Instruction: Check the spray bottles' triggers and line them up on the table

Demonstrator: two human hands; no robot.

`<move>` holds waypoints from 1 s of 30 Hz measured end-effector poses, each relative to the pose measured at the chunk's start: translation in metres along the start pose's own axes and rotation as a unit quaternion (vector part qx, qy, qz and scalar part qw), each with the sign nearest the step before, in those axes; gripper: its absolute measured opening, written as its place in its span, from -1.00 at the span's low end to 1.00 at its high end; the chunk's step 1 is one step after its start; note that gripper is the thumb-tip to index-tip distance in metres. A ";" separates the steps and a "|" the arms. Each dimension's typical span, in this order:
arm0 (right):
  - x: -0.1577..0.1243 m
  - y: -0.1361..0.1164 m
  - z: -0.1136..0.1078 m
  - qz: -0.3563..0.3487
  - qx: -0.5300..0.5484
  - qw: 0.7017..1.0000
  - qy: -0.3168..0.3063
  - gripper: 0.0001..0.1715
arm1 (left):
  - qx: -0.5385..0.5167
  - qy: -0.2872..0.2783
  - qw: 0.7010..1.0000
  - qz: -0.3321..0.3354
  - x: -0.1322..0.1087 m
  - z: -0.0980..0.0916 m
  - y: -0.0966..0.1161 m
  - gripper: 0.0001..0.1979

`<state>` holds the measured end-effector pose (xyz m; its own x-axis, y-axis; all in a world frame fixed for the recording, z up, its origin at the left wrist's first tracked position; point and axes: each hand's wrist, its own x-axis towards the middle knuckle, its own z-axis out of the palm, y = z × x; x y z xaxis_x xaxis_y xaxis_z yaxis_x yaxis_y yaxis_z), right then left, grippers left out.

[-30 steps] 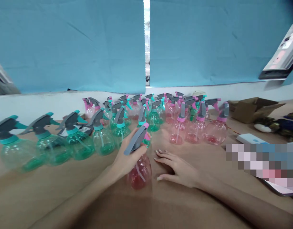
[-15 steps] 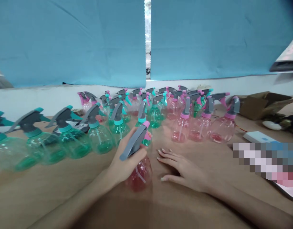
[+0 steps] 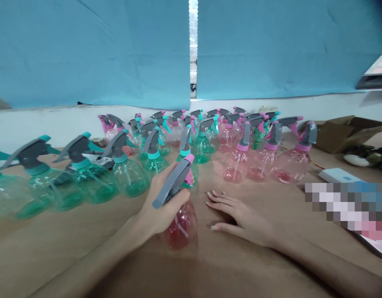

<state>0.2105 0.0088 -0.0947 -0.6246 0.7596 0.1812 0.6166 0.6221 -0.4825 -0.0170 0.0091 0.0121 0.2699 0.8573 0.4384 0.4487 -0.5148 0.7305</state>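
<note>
My left hand (image 3: 161, 205) is wrapped round the neck of a pink spray bottle (image 3: 181, 229), just below its grey trigger head with a pink nozzle. The bottle stands upright on the wooden table (image 3: 141, 265), with some liquid and a tube showing inside. To its right, my right hand (image 3: 237, 215) lies on the table, palm down, fingers spread and holding nothing. A green spray bottle (image 3: 129, 176) stands beyond my left hand in a slanting row of green ones. Past my right hand, a pink spray bottle (image 3: 234, 165) stands beside two more.
Several more pink and green bottles stand further back by the white wall (image 3: 48, 124), below a blue curtain (image 3: 91, 54). At the right are a cardboard box (image 3: 334, 134), a white box (image 3: 340, 175), a white oval object (image 3: 356, 160) and a blurred-out flat item.
The view has shifted slightly. My left hand still grips the pink bottle, and its trigger head leans a little further left. My right hand rests in nearly the same spot.
</note>
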 end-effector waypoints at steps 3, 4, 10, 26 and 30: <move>0.000 0.000 0.000 0.000 0.002 1.000 0.000 -0.29 | 0.001 0.005 1.000 0.002 -0.001 -0.001 -0.001 -0.90; 0.000 0.001 0.000 -0.002 0.004 1.000 0.002 -0.30 | -0.001 0.005 1.000 0.005 -0.002 -0.001 -0.001 -0.90; 0.000 0.002 0.001 -0.006 -0.005 1.000 0.000 -0.30 | 0.005 0.007 1.000 -0.018 -0.003 -0.001 0.002 -0.93; 0.000 0.000 0.000 -0.003 -0.003 1.000 0.007 -0.32 | -0.022 0.019 0.999 -0.038 -0.007 0.005 -0.007 -0.76; 0.000 0.002 0.001 -0.007 0.001 1.000 0.012 -0.33 | -0.043 0.025 0.998 -0.042 -0.007 0.006 -0.008 -0.77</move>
<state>0.2113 0.0096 -0.0959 -0.6222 0.7548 0.2079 0.6071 0.6328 -0.4806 -0.0173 0.0071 0.0006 0.1910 0.8978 0.3969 0.3929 -0.4405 0.8072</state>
